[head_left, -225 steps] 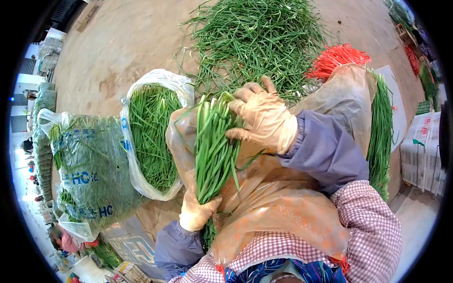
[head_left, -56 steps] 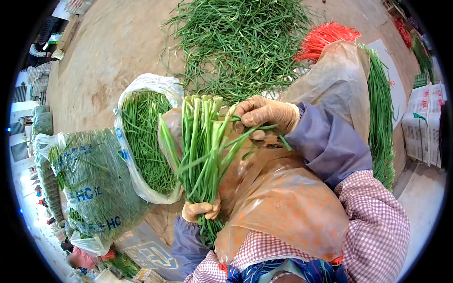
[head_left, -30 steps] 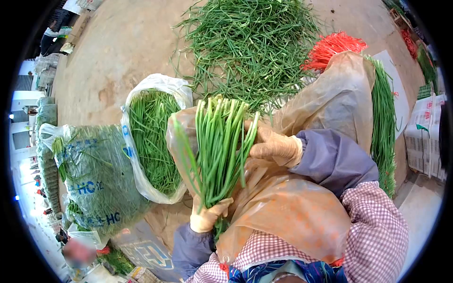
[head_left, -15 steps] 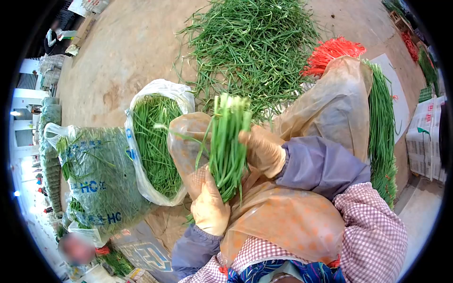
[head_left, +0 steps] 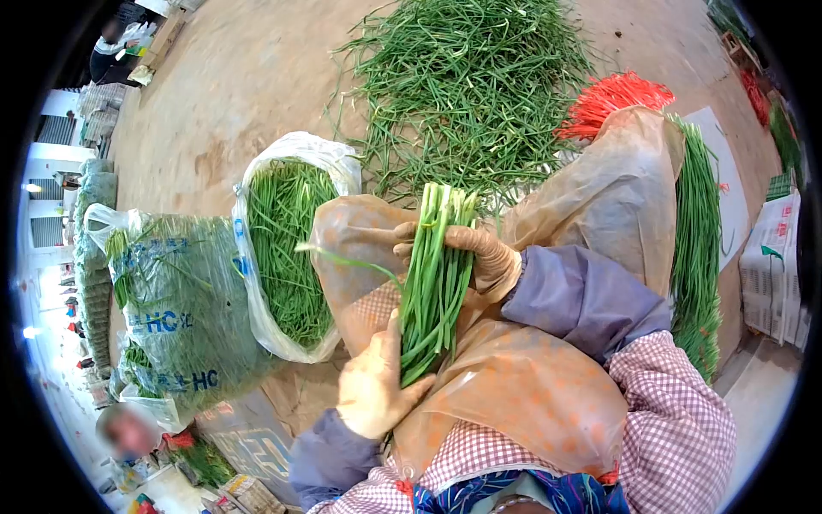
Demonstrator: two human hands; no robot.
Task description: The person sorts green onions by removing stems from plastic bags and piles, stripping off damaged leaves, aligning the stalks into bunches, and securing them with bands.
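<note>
A bundle of green stalks (head_left: 432, 291) stands upright over my lap, its pale cut ends at the top. My right hand (head_left: 479, 253), gloved, is wrapped round the upper part of the bundle, fingers showing on its left side. Beside the lower part is my left hand (head_left: 375, 384), also gloved, with thumb and fingers spread apart against the stalks. One loose stalk sticks out to the left. To the left, an open white plastic bag (head_left: 342, 158) holds more green stalks. A heap of loose stalks (head_left: 479, 86) lies on the floor ahead.
A full clear bag with blue print (head_left: 184, 300) is at the left. Red ties (head_left: 618, 98) lie by my right knee, beside long green stalks (head_left: 695, 248). White crates (head_left: 771, 265) are at the far right. Other people (head_left: 111, 56) are at the left edge.
The bundle has shifted slightly right, and my right hand has wrapped round it. My left hand has loosened from the lower stalks, its fingers now spread.
</note>
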